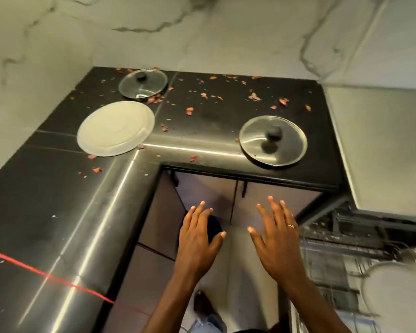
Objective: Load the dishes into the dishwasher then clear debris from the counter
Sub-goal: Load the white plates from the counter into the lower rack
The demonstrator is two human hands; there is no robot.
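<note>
A black L-shaped counter (46, 200) carries a white plate (115, 128) at the left, a small glass lid (142, 84) with a black knob behind it, and a larger glass lid (273, 140) near the front edge at the right. Reddish debris (253, 96) lies scattered over the counter's back part. My left hand (197, 239) and my right hand (276, 236) hover side by side with fingers spread, below the counter's edge and in front of the cabinets, holding nothing. The open dishwasher rack (341, 255) is at the lower right, with a white plate (394, 289) in it.
A marble wall (202, 32) backs the counter. A steel surface (382, 145) adjoins the counter at the right, above the dishwasher. Grey cabinet doors (262, 200) sit under the counter. A red line (34, 270) crosses the counter at the lower left.
</note>
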